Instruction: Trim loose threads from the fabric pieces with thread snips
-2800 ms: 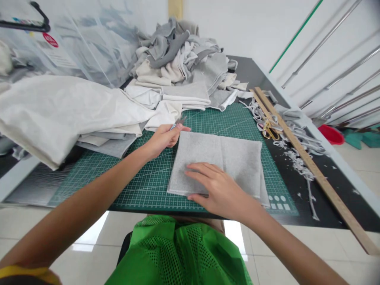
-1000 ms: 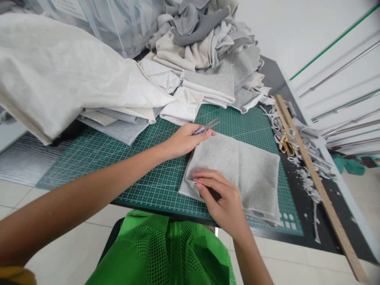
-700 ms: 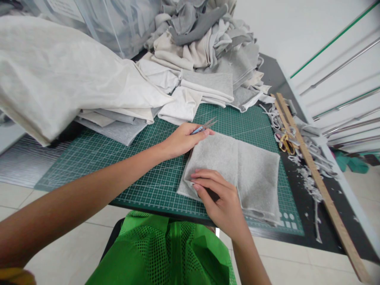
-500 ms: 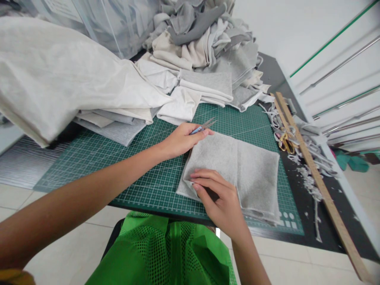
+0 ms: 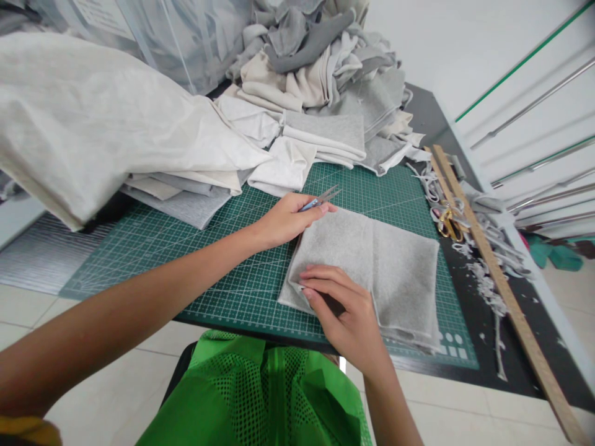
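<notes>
A folded piece of light grey cloth (image 5: 404,272) lies near the front edge of the green cutting mat (image 5: 251,291). At its far left corner, my left hand (image 5: 289,218) is closed around small blue-handled thread snips (image 5: 320,199), their blades pointing away to the right. The fingers of that hand rest at the cloth's far edge. My right hand (image 5: 348,310) is over the near left part of the cloth, with thumb and fingertips pinching its turned-up edge.
White and grey cloths (image 5: 325,133) are stacked beyond the mat, with a heap of scraps (image 5: 302,49) behind. A large pale cloth (image 5: 102,118) covers the left. On the right lie gold-handled scissors (image 5: 449,224), a wooden ruler (image 5: 502,279) and lint with trimmings (image 5: 486,288).
The whole view has shifted very slightly. Both hands keep their places on the cloth, and the snips remain in my left hand.
</notes>
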The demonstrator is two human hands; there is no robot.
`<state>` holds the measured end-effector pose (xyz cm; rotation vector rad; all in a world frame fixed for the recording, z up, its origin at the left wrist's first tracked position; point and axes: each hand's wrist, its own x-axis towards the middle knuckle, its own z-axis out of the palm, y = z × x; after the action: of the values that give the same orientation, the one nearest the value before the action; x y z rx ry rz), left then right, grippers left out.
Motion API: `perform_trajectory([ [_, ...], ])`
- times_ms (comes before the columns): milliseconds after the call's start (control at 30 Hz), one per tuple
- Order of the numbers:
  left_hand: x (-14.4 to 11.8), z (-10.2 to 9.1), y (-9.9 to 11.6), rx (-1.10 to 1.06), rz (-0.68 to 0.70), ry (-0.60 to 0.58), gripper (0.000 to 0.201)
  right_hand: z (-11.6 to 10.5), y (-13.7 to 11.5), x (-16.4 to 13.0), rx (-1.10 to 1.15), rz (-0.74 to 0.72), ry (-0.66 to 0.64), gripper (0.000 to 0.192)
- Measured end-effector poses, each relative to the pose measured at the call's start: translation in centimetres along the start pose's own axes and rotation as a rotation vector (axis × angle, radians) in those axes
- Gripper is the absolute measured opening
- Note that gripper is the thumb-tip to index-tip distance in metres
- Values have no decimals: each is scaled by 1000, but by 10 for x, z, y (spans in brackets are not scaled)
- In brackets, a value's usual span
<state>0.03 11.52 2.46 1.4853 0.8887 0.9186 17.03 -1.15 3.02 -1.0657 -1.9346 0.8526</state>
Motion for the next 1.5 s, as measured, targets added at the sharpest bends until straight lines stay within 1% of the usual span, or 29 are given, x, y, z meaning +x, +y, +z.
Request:
perform_trajectory([
  [167,0,0,0,-6,-9,-4,43,0,-1,-1,-8,-16,-6,18],
  [200,0,0,0,-8,-11,-6,43,0,0,-1,-22,-21,-1,21],
  [267,0,0,0,-8,-14,-8,43,1,1,-4,-89,-62,12,35],
  [300,0,0,0,-5,-14,-6,43,1,2,-5,-142,-109,3,44],
  [367,0,0,0,3,-10,-1,42,2,3,-7,-260,-240,-75,55],
  [433,0,0,1,12,-4,6,41,2,5,-8,-342,-343,-189,55],
  [467,0,0,2,15,-1,9,41,2,5,-8,-361,-354,-227,52],
  [533,0,0,3,20,1,12,40,1,4,-6,-371,-321,-252,49],
  [667,0,0,3,18,4,17,37,2,-3,-3,-375,-265,-264,46],
  [800,0,1,3,11,10,34,34,9,-10,2,-413,-182,-244,40],
  [933,0,2,5,7,12,48,30,12,-11,9,-452,-185,-274,40],
  [1033,-1,2,8,6,6,50,27,6,-7,13,-410,-211,-292,35],
  [1167,-1,2,10,-4,-1,45,25,-1,0,15,-341,-196,-296,26],
  [1367,-1,2,10,-15,12,26,25,-2,1,18,-173,-133,-278,29],
  [1500,-1,2,11,-8,12,26,26,-4,0,18,-165,-114,-252,28],
])
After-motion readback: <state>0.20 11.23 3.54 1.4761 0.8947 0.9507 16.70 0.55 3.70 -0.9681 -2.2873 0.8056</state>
